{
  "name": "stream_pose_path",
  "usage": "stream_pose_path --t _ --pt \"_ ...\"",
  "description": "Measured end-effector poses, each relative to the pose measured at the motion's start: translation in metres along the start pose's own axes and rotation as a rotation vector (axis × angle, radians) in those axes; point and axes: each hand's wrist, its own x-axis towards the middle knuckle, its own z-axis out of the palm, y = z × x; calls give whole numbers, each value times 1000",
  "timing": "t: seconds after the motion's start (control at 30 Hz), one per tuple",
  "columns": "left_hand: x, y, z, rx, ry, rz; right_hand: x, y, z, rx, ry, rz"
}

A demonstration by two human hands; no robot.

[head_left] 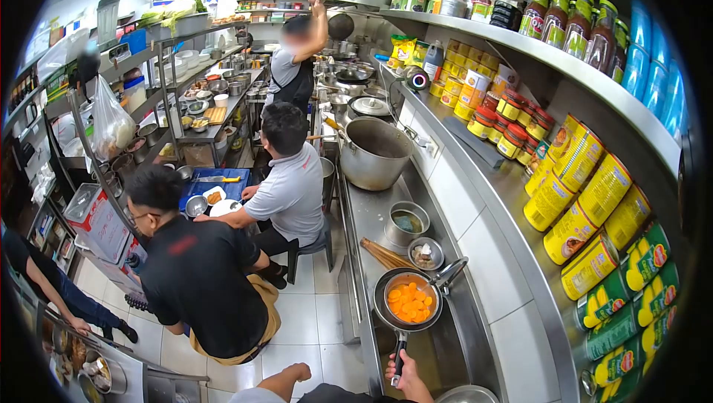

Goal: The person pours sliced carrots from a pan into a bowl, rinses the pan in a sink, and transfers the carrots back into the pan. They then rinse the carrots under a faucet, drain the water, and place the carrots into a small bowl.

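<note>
My right hand (405, 370) is wrapped round the black handle of a pan (402, 340) at the lower middle right. Sliced carrots (410, 302) lie in the pan, which is over the steel sink (444, 351). Just beside the pan's upper right rim is the tap (450, 272). My left hand (299, 372) hangs over the floor tiles, its fingers curled in, and nothing shows in it. Beyond the pan stand a small bowl (425, 253), a bundle of wooden sticks (385, 253) and a metal pot (406, 222) with liquid.
A large stockpot (376, 152) stands further along the counter. One person in black (200, 277) and one in grey (290, 187) sit at left by a blue board (212, 186) with a knife. Another person (293, 61) stands farther back. Stacked cans (583, 232) fill the right shelf.
</note>
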Motion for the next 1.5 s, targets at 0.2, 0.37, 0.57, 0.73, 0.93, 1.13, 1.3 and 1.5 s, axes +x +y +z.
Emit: stream_pose_path --t 0.2,0.37,0.57,0.73,0.93,1.13,1.3,1.5 --pt "6 -2 6 11 -91 -9 7 1 -9 39 -29 21" --pt "0 -3 0 -10 -79 -47 12 4 -12 43 -14 23" --pt "10 -2 -10 40 -89 31 15 10 -9 33 23 5" --pt "26 -24 4 56 -61 119 -4 7 0 -19 43 -50" --pt "-46 40 -30 -733 226 55 -10 2 5 -64 50 -92" --pt "-73 148 -129 -660 633 633 3 2 -4 -45 8 -36" --pt "-66 262 -225 -656 704 866 5 -4 -15 -42 -18 7" --pt "29 339 -271 -1398 117 628 -8 -13 -24 -116 19 17"
